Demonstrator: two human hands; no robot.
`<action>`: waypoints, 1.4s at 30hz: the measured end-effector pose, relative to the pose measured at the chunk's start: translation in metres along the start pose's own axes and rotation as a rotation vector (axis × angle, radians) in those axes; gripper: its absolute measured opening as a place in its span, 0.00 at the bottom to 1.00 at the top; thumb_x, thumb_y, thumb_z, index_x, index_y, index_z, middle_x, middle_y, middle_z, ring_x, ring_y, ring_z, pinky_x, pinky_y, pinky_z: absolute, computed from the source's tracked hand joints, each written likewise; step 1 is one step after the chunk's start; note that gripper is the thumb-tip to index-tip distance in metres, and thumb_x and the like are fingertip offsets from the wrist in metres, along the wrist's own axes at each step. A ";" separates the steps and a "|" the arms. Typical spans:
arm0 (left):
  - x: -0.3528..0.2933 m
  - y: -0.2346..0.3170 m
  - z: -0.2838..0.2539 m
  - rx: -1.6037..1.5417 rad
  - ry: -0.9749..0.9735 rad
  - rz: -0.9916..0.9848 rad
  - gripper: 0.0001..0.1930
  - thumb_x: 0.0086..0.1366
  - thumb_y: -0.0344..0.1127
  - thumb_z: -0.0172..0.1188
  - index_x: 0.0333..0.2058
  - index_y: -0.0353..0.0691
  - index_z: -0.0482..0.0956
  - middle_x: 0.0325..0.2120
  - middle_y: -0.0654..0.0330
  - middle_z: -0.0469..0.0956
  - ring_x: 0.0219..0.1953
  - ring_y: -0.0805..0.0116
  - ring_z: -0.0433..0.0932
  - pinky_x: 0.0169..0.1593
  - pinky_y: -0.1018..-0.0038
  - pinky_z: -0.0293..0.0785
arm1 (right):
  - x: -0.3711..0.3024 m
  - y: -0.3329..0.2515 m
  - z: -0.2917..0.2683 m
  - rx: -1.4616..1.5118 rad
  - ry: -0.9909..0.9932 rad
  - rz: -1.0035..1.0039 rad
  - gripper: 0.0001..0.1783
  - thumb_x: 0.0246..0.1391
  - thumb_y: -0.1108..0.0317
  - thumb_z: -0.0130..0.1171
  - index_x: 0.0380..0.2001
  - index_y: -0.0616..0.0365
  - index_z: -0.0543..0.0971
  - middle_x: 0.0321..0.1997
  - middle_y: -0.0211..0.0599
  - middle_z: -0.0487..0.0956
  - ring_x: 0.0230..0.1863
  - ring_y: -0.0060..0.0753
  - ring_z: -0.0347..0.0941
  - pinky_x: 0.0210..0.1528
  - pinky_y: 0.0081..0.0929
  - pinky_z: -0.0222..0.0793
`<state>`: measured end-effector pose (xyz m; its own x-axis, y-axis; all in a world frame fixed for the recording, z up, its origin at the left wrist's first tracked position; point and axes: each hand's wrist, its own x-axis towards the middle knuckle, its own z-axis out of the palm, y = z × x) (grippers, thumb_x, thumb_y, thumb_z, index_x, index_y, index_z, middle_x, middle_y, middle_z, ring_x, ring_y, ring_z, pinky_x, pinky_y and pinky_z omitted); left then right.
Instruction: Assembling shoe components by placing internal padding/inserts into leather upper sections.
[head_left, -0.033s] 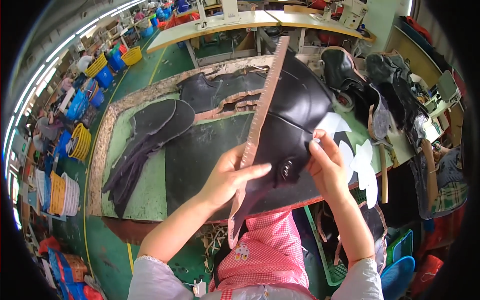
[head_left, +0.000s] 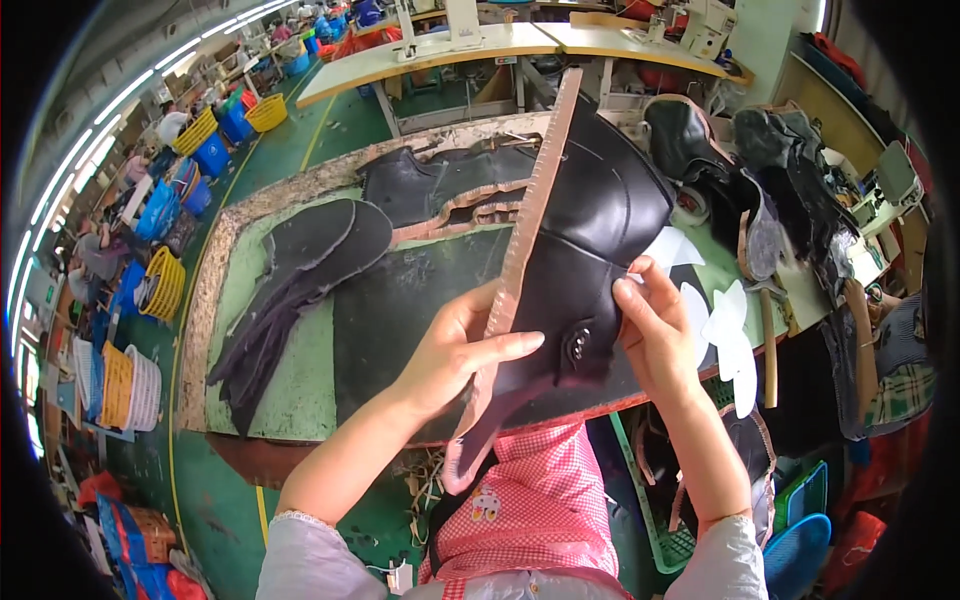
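Note:
Between my hands, over the near part of the work table, I hold up a black leather boot upper [head_left: 595, 200]. A notched tan strip runs along its left edge, and a small dark tab with shiny dots sits low on its front. My left hand [head_left: 470, 350] grips the tan edge, thumb on the black face and the other fingers behind. My right hand [head_left: 652, 315] pinches the right edge between thumb and fingers. Beside the right hand lie white leaf-shaped pieces [head_left: 728, 330]. More black uppers [head_left: 430, 190] lie behind the held one.
Dark flat-cut pieces [head_left: 325, 240] are piled on the left of the green table top [head_left: 300, 375]. Further uppers [head_left: 685, 135] and a wooden-handled tool [head_left: 767, 350] lie right. A green crate [head_left: 640, 480] stands below. Another person's arm [head_left: 858, 330] shows at far right.
The boot upper has turned slightly in my hands, so its lower front and the dotted tab face me more. Both hands keep their hold.

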<state>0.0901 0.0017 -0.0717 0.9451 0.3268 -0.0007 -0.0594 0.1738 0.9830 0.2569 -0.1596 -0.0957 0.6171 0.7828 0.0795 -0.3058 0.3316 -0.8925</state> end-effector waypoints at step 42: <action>-0.051 0.074 -0.284 1.031 1.058 0.663 0.19 0.70 0.36 0.55 0.55 0.30 0.73 0.47 0.51 0.81 0.51 0.66 0.76 0.58 0.74 0.66 | -0.035 -0.026 0.052 -0.845 -0.736 0.194 0.19 0.54 0.63 0.68 0.42 0.66 0.78 0.30 0.43 0.83 0.33 0.35 0.83 0.35 0.25 0.74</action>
<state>-0.0539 0.2622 -0.0508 0.1841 0.6225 0.7607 0.2967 -0.7730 0.5608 0.2054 -0.1684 -0.0525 -0.0487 0.9937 -0.1005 0.4090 -0.0719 -0.9097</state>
